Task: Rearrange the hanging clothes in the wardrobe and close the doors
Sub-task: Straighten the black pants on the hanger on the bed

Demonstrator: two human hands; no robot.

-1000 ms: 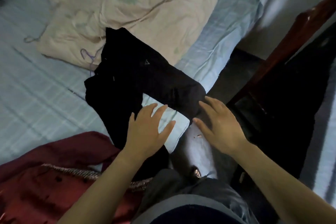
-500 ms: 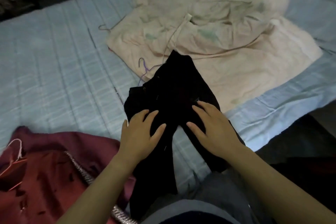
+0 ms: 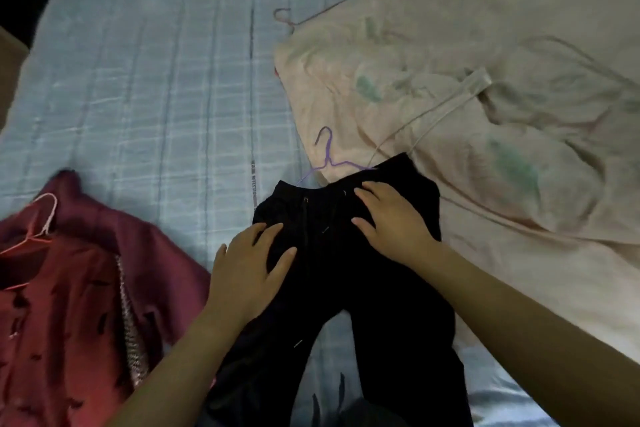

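Observation:
Black trousers (image 3: pixel 349 274) lie spread on the pale blue bed sheet (image 3: pixel 156 107), waistband away from me. My left hand (image 3: pixel 251 270) rests flat on the left side below the waistband, fingers straight. Flat on the right side by the waistband lies my right hand (image 3: pixel 393 222). A purple wire hanger (image 3: pixel 329 158) pokes out from under the waistband's far edge. The wardrobe is out of view.
A maroon garment (image 3: pixel 79 305) on a pink hanger (image 3: pixel 43 222) lies at the left. A large cream garment (image 3: pixel 485 97) covers the right of the bed, with another hanger hook (image 3: pixel 282 15) at its far edge.
My view swung left and down over the bed. Both hands slid up the black trousers toward the waistband, and the trouser legs now lie spread apart.

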